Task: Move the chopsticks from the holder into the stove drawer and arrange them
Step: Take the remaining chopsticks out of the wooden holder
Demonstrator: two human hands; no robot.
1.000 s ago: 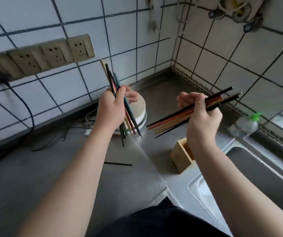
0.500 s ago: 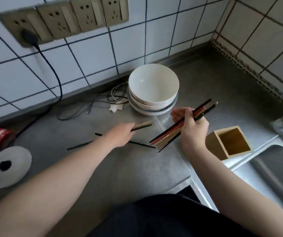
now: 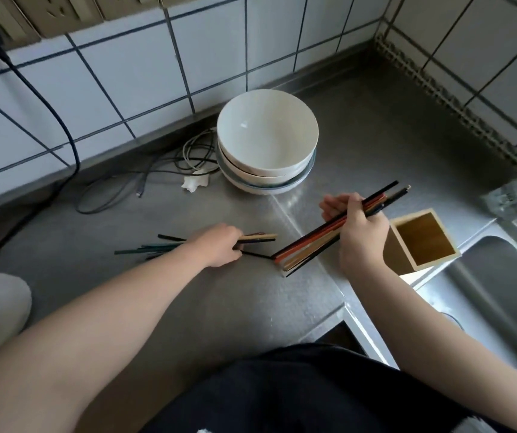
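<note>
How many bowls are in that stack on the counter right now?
3, nested in one stack near the tiled wall: the top white bowl, a second bowl showing only its rim beneath, and a blue-rimmed bottom bowl. More could be hidden inside.

left hand (image 3: 219,246) grips flat chopsticks (image 3: 258,237) on counter (image 3: 251,307) | right hand (image 3: 358,235) grips tilted chopstick bundle (image 3: 308,246) | holder (image 3: 396,254) beside it

both forearms (image 3: 110,310) are bare along their whole visible length, down to the left hand (image 3: 219,248) and the right hand (image 3: 360,235). the torso wears a black garment (image 3: 297,392) of soft, matte cloth with loose folds; a small white speck (image 3: 202,430) shows at its lower edge.
</note>
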